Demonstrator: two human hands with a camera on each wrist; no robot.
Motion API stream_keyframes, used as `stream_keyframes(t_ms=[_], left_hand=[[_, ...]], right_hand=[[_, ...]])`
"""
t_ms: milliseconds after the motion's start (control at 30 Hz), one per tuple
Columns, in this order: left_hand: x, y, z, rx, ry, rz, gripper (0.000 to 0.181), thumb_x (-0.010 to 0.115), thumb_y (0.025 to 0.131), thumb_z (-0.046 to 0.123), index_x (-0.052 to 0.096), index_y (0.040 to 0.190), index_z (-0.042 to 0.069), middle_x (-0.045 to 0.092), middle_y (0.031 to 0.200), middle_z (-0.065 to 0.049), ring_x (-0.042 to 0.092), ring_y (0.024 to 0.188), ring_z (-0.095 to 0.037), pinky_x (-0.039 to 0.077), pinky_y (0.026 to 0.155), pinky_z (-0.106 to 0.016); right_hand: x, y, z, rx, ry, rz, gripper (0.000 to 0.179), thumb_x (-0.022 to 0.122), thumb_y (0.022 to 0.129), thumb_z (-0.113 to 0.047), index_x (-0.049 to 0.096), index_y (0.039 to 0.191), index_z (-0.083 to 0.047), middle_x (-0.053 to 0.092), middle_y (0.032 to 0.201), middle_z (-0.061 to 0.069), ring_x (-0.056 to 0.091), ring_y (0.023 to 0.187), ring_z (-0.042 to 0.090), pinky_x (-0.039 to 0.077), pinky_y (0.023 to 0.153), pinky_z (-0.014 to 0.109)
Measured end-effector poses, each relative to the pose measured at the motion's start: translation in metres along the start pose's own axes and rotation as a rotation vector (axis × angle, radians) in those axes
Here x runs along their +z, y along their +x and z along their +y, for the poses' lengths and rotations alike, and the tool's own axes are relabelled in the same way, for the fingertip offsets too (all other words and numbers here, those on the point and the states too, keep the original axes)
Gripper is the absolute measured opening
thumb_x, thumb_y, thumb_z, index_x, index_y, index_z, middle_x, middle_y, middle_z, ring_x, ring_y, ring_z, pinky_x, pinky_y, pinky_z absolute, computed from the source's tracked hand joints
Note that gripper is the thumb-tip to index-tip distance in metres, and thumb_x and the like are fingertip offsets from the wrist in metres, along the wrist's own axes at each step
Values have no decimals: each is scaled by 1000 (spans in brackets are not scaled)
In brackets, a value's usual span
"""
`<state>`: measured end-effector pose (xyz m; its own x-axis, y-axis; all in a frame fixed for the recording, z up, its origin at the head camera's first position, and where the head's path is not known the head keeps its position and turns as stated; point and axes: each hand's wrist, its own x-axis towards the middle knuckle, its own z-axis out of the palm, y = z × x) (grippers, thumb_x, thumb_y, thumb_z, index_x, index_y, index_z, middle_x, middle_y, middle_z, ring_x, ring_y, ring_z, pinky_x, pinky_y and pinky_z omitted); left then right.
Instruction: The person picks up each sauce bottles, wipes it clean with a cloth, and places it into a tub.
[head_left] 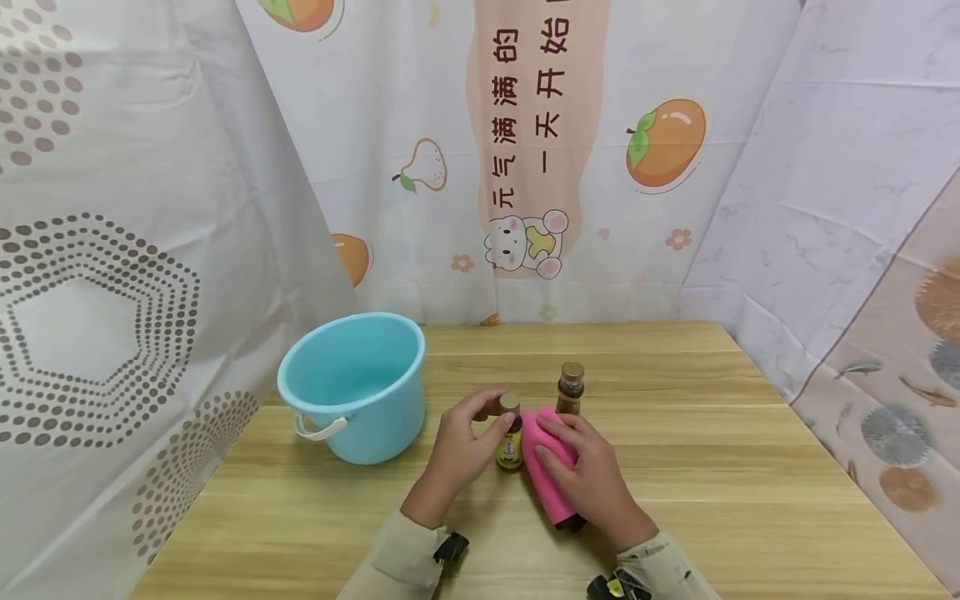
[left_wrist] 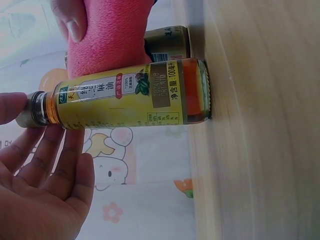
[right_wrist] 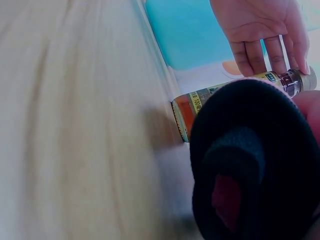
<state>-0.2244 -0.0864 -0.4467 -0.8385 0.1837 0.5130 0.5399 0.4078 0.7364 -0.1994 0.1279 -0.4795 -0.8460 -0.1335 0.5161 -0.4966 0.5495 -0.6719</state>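
A small sesame oil bottle (left_wrist: 120, 95) with a yellow label stands upright on the table. My left hand (head_left: 463, 437) holds it at the neck, thumb on the gold-coloured cap (left_wrist: 31, 110) and fingers on the other side. My right hand (head_left: 588, 471) grips a folded pink cloth (head_left: 542, 467) against the bottle's right side. The cloth's dark side (right_wrist: 250, 165) fills much of the right wrist view. Behind the cloth stands a second bottle (head_left: 570, 390) with a brown cap; its lower part is hidden in the head view.
A light blue bucket (head_left: 408, 408) with a white handle (head_left: 321, 428) stands on the left of the wooden table (head_left: 720, 467). Printed curtains (head_left: 420, 92) hang behind the table and along both sides.
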Motion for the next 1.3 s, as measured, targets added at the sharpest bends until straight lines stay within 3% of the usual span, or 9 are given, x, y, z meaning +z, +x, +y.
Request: stream_keyframes(t_ms=[200,433,633,867,1100,1300], left_hand=[[-1,-1,1,13,-8,-5,30,68,101,30,69,130,24,77,113,7,70,106,-8,58,94,-50],[-1,0,1,-1,8,-5,31,69,101,32,69,131,25,75,111,15,70,107,-5,58,95,-42],[-1,0,2,-2,-8,-2,33,70,100,34,69,131,23,76,108,13,71,104,-8,59,95,-48],[-1,-1,4,-1,-30,-2,33,71,99,36,68,132,28,77,105,14,72,101,-7,59,94,-47],[0,-2,3,-37,-27,6,34,71,99,40,69,131,30,76,104,15,72,104,-7,58,97,-42],[1,-3,2,-41,-34,15,34,72,98,40,69,131,33,76,104,15,71,104,-7,58,97,-42]], right_hand=[[0,-1,-1,53,-20,-42,41,80,93,-24,72,132,-21,67,128,3,66,103,14,60,79,26],[1,-1,1,77,-79,-62,41,81,92,-25,73,131,-19,68,125,4,66,105,17,59,82,32],[2,0,2,126,-126,-115,41,81,91,-25,73,131,-18,68,125,5,66,111,21,57,90,42],[3,-1,3,173,-134,-164,43,81,91,-27,73,132,-18,67,128,6,65,115,23,56,94,43],[3,-2,5,154,-147,-170,43,81,91,-27,73,132,-16,67,129,7,65,121,27,56,99,46],[3,-2,5,135,-147,-142,42,82,90,-28,74,130,-17,68,126,5,66,116,23,57,94,43]])
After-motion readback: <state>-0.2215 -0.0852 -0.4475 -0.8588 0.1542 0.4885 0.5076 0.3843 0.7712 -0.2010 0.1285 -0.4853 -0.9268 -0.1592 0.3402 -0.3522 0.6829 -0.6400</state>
